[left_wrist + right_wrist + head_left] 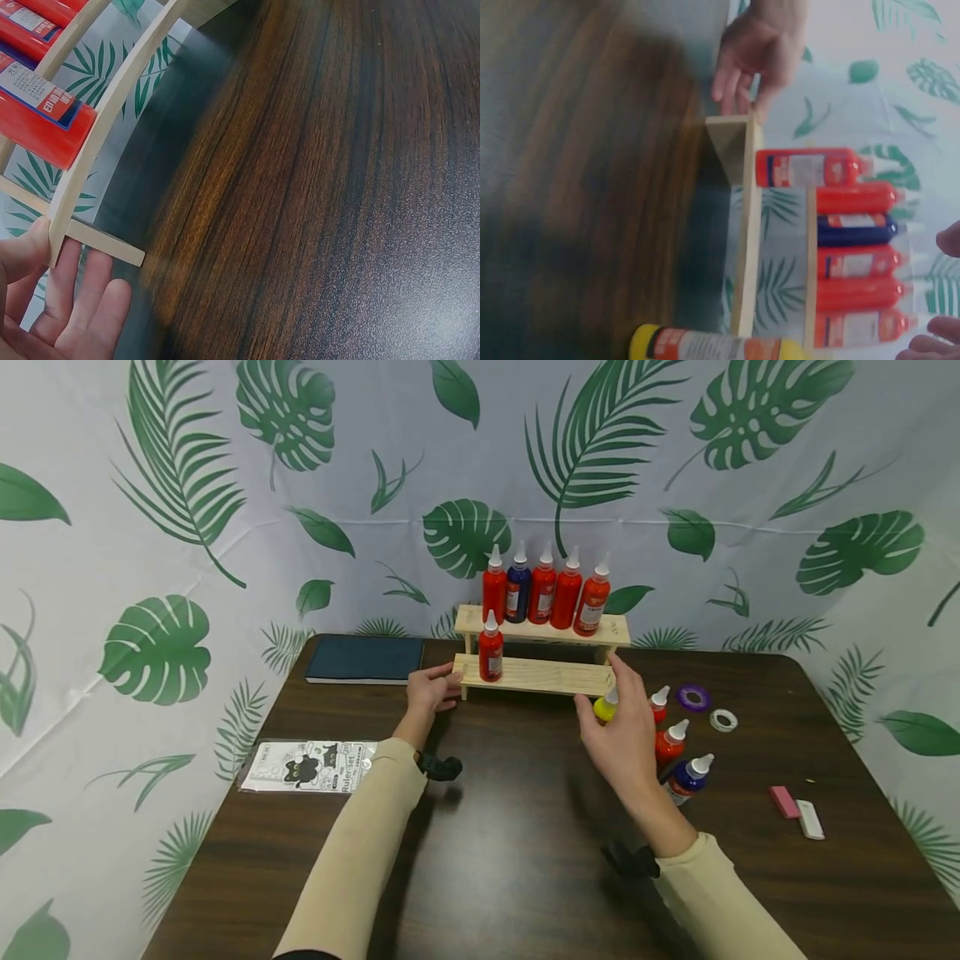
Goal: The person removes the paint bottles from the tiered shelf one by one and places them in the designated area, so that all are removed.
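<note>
A two-tier wooden rack stands near the back of the table. My left hand pinches the left end of its lower shelf, thumb on top and fingers below, as the left wrist view shows. One red squeeze bottle with a white nozzle stands on that shelf, toward the left. Several red bottles and one blue bottle line the upper shelf. By the shelf's right end, my right hand has thumb and fingers spread, holding nothing. A yellow bottle is close by, partly hidden behind this hand in the head view.
Right of my right hand stand red bottles and a blue one. Beyond lie a purple tape roll, a white roll and pink and white erasers. At left are a dark book and a ruler set.
</note>
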Demonstrator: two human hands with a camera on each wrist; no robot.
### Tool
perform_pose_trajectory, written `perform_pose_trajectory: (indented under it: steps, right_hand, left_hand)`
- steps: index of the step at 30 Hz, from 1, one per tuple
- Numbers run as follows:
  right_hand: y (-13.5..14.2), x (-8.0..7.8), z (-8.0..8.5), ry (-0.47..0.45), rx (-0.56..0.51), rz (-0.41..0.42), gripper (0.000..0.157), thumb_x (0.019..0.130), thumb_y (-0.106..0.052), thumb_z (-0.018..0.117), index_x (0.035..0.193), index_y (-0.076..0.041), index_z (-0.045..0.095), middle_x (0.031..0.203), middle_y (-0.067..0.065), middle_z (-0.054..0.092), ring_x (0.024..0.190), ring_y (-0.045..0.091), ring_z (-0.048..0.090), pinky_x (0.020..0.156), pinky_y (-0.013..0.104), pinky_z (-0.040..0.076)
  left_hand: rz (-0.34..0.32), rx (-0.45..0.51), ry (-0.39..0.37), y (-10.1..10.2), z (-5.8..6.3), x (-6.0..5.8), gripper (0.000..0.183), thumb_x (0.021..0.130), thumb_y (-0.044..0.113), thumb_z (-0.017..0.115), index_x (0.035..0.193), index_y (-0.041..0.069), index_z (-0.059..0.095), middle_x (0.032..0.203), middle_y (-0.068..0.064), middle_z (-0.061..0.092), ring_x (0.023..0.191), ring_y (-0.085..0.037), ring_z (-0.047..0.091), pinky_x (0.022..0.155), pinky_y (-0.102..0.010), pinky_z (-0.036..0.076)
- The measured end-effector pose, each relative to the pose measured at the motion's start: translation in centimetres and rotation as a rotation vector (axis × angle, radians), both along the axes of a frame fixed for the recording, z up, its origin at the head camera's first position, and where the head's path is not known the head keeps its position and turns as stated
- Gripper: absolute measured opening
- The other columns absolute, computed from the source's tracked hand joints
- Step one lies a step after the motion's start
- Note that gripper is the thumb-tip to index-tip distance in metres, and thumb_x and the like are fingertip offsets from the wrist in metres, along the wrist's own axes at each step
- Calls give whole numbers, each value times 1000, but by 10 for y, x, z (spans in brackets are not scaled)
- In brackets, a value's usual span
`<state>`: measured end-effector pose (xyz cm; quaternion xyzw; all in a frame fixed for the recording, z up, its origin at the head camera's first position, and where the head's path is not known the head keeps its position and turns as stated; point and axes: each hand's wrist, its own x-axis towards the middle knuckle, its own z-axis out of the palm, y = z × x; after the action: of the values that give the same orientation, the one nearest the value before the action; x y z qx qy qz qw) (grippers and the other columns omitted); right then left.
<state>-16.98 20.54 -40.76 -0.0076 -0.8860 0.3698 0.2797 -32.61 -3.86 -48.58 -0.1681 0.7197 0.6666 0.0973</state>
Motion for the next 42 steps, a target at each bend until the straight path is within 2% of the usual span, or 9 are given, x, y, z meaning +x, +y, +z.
perform_pose_trajectory:
  steps: [4, 8, 11, 16, 20, 26, 29, 33, 42]
  right_hand:
    - [-18, -21, 0, 32, 115, 72, 62, 88, -19, 69, 143, -14, 43, 141, 10, 47, 128, 29, 46, 104, 51, 39]
    - [-37, -48, -2, -58, 164, 126, 59, 89, -24, 67, 141, -10, 45, 139, 11, 49, 126, 29, 47, 104, 49, 40]
    - [-52, -71, -5, -182, 70, 187, 61, 90, -29, 66, 143, -11, 43, 140, 12, 48, 127, 29, 47, 105, 48, 40]
    - [-73, -102, -10, -322, -208, 263, 68, 91, -33, 66, 147, -11, 35, 139, 13, 50, 124, 29, 50, 104, 46, 41]
    - [-86, -115, -14, -329, -258, 238, 67, 91, -32, 66, 147, -11, 36, 135, 12, 51, 119, 28, 52, 103, 44, 42]
    - [-95, -125, -25, -294, -305, 195, 52, 93, -14, 63, 140, -10, 42, 134, 11, 52, 120, 25, 52, 102, 42, 44]
    - [-97, -123, -28, -275, -359, 193, 50, 93, -10, 63, 138, -12, 43, 132, 10, 53, 120, 25, 53, 101, 43, 45]
    - [-94, -108, -29, -252, -413, 209, 49, 94, -10, 61, 139, -14, 44, 134, 9, 53, 122, 26, 52, 99, 43, 47]
    - [-53, -34, -39, -175, -518, 248, 49, 91, -12, 66, 137, -9, 48, 132, 14, 55, 114, 31, 57, 100, 45, 46]
  left_hand:
    - [-3, -1, -10, -1, 1, 1, 34, 88, 18, 72, 121, 15, 69, 103, -13, 72, 87, -23, 71, 70, -35, 59]
    - [0, -8, -6, -2, 1, 1, 33, 88, 19, 72, 120, 16, 69, 104, -12, 72, 87, -22, 71, 71, -35, 59]
    - [-1, -10, 3, 0, 1, 1, 33, 87, 20, 72, 120, 16, 69, 103, -12, 72, 87, -22, 71, 70, -35, 59]
    - [-14, -8, 2, 2, 0, 2, 33, 87, 19, 72, 120, 15, 69, 103, -12, 72, 90, -25, 71, 69, -34, 59]
    - [-15, -8, 8, 2, 0, 3, 33, 87, 20, 72, 120, 15, 69, 104, -12, 71, 91, -26, 70, 67, -33, 59]
    - [-8, -5, 15, 0, 2, 3, 33, 88, 19, 71, 120, 15, 69, 104, -12, 71, 88, -24, 71, 67, -33, 59]
    - [-7, -7, 14, -1, 2, 2, 33, 88, 19, 71, 120, 15, 69, 104, -12, 71, 87, -23, 71, 67, -33, 59]
    - [-14, -2, 9, -1, 1, 1, 32, 88, 19, 71, 120, 15, 69, 103, -12, 71, 88, -23, 71, 69, -34, 59]
    - [-5, -1, 17, -1, -2, 1, 33, 88, 19, 71, 121, 17, 69, 100, -12, 72, 85, -22, 71, 68, -35, 59]
